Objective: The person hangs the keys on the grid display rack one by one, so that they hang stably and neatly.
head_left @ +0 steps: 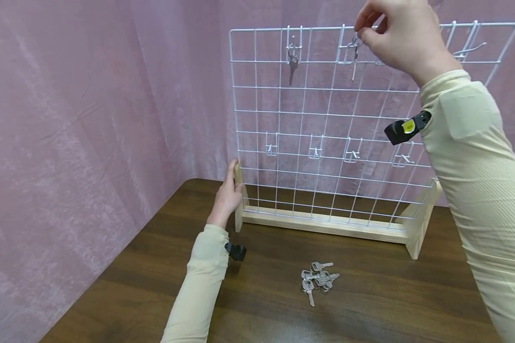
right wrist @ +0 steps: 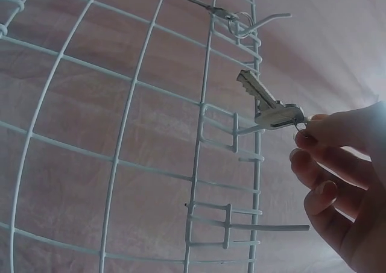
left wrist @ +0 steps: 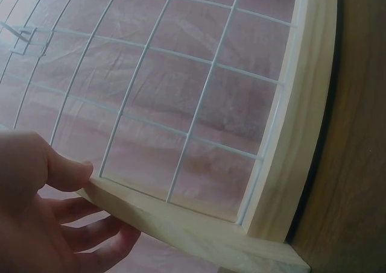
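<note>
High at the rack, my right hand (head_left: 405, 40) pinches the small ring of a silver key (right wrist: 278, 116) between thumb and forefinger. The key is beside a white wire hook (right wrist: 245, 130); whether the ring is over the hook's prong cannot be told. Another key (head_left: 293, 64) hangs by its ring from the hook to the left. My left hand (head_left: 227, 197) grips the upright wooden side post (left wrist: 163, 219) of the stand, thumb on one side and fingers curled beneath. That post holds the white wire grid (head_left: 279, 113).
Several loose keys with rings (head_left: 312, 277) lie in a pile on the brown wooden table (head_left: 266, 295), in front of the stand's base bar (head_left: 317, 225). A hook (head_left: 469, 50) juts out at the upper right, and several hooks line a lower row. Pink curtain (head_left: 90, 119) hangs behind.
</note>
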A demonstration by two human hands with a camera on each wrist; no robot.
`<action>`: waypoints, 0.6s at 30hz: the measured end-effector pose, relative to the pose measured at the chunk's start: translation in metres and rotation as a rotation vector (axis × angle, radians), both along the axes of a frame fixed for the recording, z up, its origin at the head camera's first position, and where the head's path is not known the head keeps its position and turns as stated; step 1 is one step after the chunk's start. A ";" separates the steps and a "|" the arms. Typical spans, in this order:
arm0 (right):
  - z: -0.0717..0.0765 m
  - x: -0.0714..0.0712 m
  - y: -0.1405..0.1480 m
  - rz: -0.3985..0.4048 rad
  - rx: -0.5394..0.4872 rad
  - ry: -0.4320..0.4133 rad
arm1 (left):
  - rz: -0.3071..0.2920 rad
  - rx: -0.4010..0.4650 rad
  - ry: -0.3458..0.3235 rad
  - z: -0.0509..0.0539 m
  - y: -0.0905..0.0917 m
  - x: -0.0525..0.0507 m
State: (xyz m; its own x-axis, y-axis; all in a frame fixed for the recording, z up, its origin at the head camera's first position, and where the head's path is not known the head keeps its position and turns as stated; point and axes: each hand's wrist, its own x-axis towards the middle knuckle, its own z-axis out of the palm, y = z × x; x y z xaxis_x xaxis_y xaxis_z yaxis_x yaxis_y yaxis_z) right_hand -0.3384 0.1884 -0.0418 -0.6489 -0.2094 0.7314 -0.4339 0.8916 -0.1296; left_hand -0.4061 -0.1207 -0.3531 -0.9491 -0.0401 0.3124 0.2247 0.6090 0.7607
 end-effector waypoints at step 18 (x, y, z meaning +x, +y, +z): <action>-0.004 -0.006 0.005 0.020 0.029 0.011 | -0.003 0.001 0.003 0.000 0.001 -0.006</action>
State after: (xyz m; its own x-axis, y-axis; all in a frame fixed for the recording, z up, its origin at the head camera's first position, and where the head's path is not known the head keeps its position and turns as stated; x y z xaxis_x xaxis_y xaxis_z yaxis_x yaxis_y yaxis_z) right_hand -0.3441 0.1929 -0.0456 -0.6365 -0.2430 0.7320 -0.4526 0.8861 -0.0994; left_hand -0.4119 -0.1201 -0.3534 -0.9482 -0.0380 0.3154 0.2287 0.6076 0.7606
